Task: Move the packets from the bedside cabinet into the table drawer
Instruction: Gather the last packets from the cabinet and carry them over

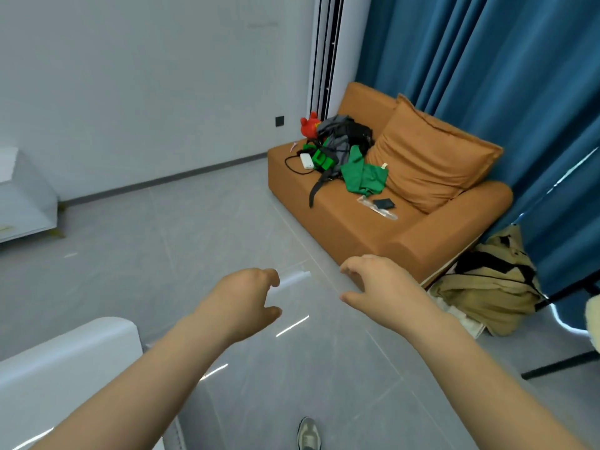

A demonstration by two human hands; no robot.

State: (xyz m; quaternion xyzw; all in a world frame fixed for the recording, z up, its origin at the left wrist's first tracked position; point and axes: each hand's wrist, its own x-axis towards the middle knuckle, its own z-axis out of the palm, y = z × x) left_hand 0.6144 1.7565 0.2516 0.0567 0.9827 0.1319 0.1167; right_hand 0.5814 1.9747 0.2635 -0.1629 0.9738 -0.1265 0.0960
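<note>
both hands empty: left hand (pixel 245 295) and right hand (pixel 378 282) fingers loosely curled, apart, over bare floor (pixel 162 254). no packets beyond fingertips; progress unclear.

Bright, even light leaves streaky glare on the glossy floor (pixel 194 241) (soft focus, edges bent by wide-angle).

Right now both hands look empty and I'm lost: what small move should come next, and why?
Probably turn left toward the white cabinet at the view's edge: the left hand and right hand hang loosely curled, holding nothing, and straight ahead stands only a cluttered orange sofa.
</note>
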